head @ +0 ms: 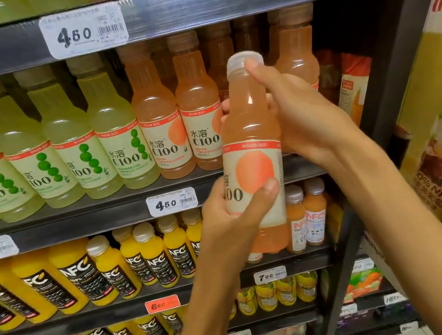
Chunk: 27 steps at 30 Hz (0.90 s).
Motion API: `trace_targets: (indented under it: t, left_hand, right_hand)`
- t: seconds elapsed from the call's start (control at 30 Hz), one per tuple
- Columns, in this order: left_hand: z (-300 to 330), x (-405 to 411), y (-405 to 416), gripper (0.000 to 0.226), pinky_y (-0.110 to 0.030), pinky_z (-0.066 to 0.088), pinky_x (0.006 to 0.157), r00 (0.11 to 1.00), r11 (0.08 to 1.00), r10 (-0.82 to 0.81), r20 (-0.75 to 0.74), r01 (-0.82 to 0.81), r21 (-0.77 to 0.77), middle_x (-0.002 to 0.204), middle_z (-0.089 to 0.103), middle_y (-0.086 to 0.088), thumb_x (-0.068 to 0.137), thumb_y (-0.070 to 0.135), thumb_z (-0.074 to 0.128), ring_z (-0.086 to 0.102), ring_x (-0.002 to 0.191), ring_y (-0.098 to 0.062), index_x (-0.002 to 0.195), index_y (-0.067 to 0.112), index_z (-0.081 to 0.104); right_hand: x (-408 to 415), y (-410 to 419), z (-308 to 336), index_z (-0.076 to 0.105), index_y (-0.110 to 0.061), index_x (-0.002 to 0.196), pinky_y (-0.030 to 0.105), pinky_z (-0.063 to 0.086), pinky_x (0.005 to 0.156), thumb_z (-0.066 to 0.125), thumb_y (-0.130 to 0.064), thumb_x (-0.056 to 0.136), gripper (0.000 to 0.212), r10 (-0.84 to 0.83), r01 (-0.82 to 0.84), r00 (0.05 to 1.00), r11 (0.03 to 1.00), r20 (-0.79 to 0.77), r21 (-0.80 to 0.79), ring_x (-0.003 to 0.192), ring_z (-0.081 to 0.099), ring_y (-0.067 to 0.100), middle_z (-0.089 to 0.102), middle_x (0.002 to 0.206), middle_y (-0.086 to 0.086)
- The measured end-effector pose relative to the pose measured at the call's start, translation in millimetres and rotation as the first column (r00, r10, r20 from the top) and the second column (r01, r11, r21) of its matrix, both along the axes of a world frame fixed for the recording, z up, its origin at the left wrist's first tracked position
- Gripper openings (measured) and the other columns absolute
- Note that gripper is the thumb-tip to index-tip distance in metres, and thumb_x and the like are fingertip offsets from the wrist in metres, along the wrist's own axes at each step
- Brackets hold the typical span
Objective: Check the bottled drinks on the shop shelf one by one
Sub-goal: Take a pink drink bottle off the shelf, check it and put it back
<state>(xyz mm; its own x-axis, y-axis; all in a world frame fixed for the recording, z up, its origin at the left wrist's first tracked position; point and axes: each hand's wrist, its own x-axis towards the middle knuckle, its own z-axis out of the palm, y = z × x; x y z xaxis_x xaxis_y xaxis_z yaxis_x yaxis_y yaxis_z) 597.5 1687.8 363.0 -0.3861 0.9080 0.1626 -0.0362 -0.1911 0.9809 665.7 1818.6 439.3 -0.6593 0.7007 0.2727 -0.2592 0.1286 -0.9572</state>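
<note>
My left hand (232, 218) grips the label of a pink grapefruit C100 bottle (253, 159); my right hand (296, 116) grips its neck, before a dark metal shelf (104, 213) of upright juice bottles.

Glossy clear plastic bottle (247, 122), matt paper label (254, 179), dark metal shelf (76, 220)

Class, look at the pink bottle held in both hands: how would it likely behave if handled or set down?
The pink bottle looks nearly full, so probably heavy for its size. Its smooth plastic may slip, hence perhaps the left hand low and right hand high. Tall and narrow, it could tip.
</note>
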Motion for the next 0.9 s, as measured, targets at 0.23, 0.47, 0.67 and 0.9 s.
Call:
trace_targets:
  t: [0.23, 0.47, 0.67, 0.9]
  left_hand:
    - [-18, -4, 6, 0.043, -0.022, 0.056, 0.072, 0.995, 0.996, -0.087, 0.045, 0.086, 0.020, 0.102, 0.074, 0.002, 0.078, 0.053, 0.060, 0.071, 0.094, -0.012, 0.114, 0.030, 0.063]
    - [-28, -12, 11, 0.094, -0.036, 0.056, 0.084, 0.968, 0.970, -0.244, 0.065, 0.244, 0.010, 0.107, 0.073, -0.009, 0.052, 0.072, 0.075, 0.069, 0.101, -0.025, 0.121, 0.011, 0.058]
    - [-24, -15, 18, 0.060, -0.019, 0.054, 0.069, 0.957, 0.974, 0.160, -0.243, -0.113, 0.194, 0.098, 0.071, 0.008, 0.057, 0.046, 0.076, 0.068, 0.088, -0.007, 0.113, 0.033, 0.057]
    - [-32, -13, 18, 0.081, -0.032, 0.055, 0.076, 0.822, 0.942, 0.327, -0.467, -0.240, 0.237, 0.109, 0.062, 0.013, 0.055, 0.076, 0.067, 0.061, 0.098, -0.008, 0.124, 0.041, 0.045]
  right_hand:
    - [-1, -9, -4, 0.058, -0.010, 0.102, 0.026, 0.057, 0.061, 0.047, -0.037, 0.098, 0.029, 0.022, -0.028, 0.990, 0.999, -0.142, -0.037, 0.068, 0.068, 0.015, 0.068, 0.075, 0.003]
    - [5, -10, -11, 0.050, -0.011, 0.123, 0.034, 0.054, 0.075, 0.031, -0.038, 0.099, 0.041, 0.207, -0.200, 0.938, 0.978, -0.280, 0.052, 0.080, 0.067, 0.017, 0.068, 0.090, 0.003]
    - [14, -8, -26, 0.052, -0.008, 0.127, 0.040, 0.052, 0.090, 0.021, -0.039, 0.100, 0.052, 0.180, -0.155, 0.936, 0.982, -0.303, 0.104, 0.109, 0.063, 0.028, 0.069, 0.106, 0.006]
    - [14, -11, -35, 0.057, -0.013, 0.123, 0.034, 0.047, 0.091, 0.041, -0.048, 0.086, 0.053, 0.337, -0.385, 0.787, 0.923, -0.516, 0.016, 0.099, 0.061, 0.017, 0.067, 0.099, 0.004]
